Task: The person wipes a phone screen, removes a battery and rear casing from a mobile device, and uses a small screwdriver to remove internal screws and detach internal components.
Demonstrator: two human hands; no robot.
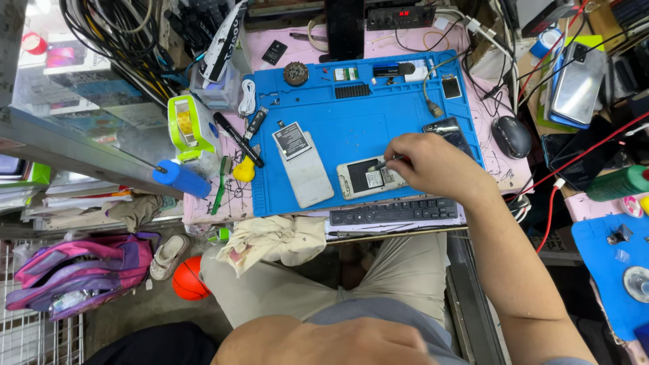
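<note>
My right hand [436,165] is closed around a thin metal tool [385,162], and the tool's tip touches the inside of an opened white phone [365,179]. The phone lies face down near the front edge of a blue work mat [405,101]. Left of it lie a white back cover [309,179] and, at the cover's top end, a dark battery [291,140]. A dark phone [451,132] sits just behind my right hand. A bare stretch of skin, probably my left arm or hand [324,341], fills the bottom edge; its fingers do not show.
A black keyboard [395,211] runs along the desk's front edge, and a cloth [274,240] hangs to its left. A mouse [512,135] and a silver phone [578,84] are to the right. A black marker [238,138] and a blue-handled tool [181,179] are to the left. Cables crowd the back.
</note>
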